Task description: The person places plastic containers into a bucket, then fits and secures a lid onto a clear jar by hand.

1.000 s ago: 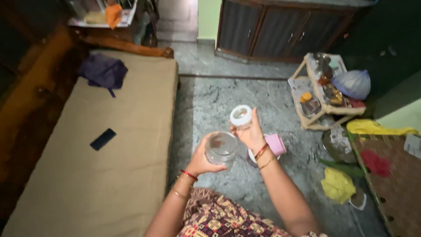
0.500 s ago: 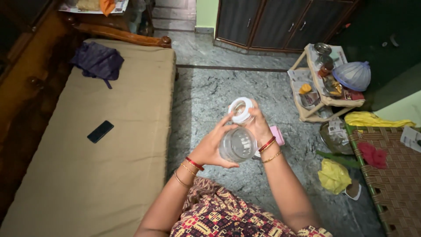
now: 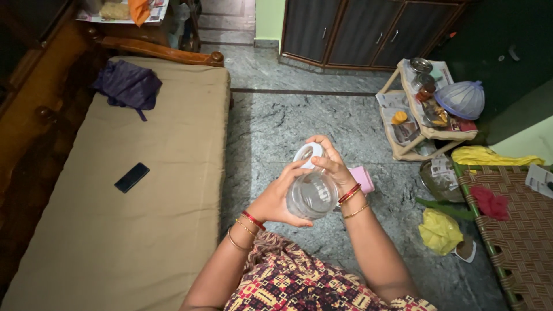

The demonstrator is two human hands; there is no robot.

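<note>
Looking down from the head camera, the view took in a grey marble floor (image 3: 276,124) with a long beige cushioned bench (image 3: 132,190) on the left, framed in dark wood. A black phone (image 3: 132,177) lay flat on the cushion, and a crumpled purple cloth (image 3: 128,84) sat near its far end. Dark cabinet doors (image 3: 351,31) lined the far wall. To the right stood a small wooden rack (image 3: 423,118) crowded with jars and a domed mesh cover, and nearer lay a yellow bag (image 3: 440,230) beside a woven mat (image 3: 518,230). In the middle, above a patterned lap, both hands met around a clear plastic jar (image 3: 313,194). The left hand (image 3: 277,198) cupped the jar from its left side, fingers wrapped around its wall. The right hand (image 3: 329,164) gripped a white lid (image 3: 307,154) at the jar's far end, fingers curled over it, touching the jar. A pink object (image 3: 363,178) showed on the floor just behind the right wrist.
</note>
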